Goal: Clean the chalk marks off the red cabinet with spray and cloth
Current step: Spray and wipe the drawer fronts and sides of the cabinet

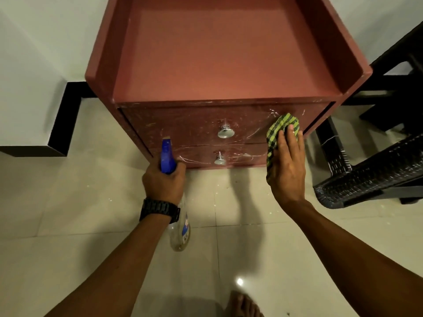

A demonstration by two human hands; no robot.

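The red cabinet (pixel 219 65) stands on the floor against a white wall, with two drawers and silver knobs. White chalk marks (pixel 272 114) streak both drawer fronts. My left hand (pixel 163 179) grips a spray bottle (pixel 168 157) with a blue trigger head and a clear body, nozzle towards the lower drawer's left side. My right hand (pixel 287 165) lies flat over a green and black checked cloth (pixel 282 130), pressing it against the right end of the upper drawer front.
A black wicker chair (pixel 370 170) stands close on the right of the cabinet. A black skirting strip (pixel 61 124) runs along the wall at left. Pale floor tiles (pixel 91 225) spread below, and a bare foot (pixel 242 305) shows at the bottom.
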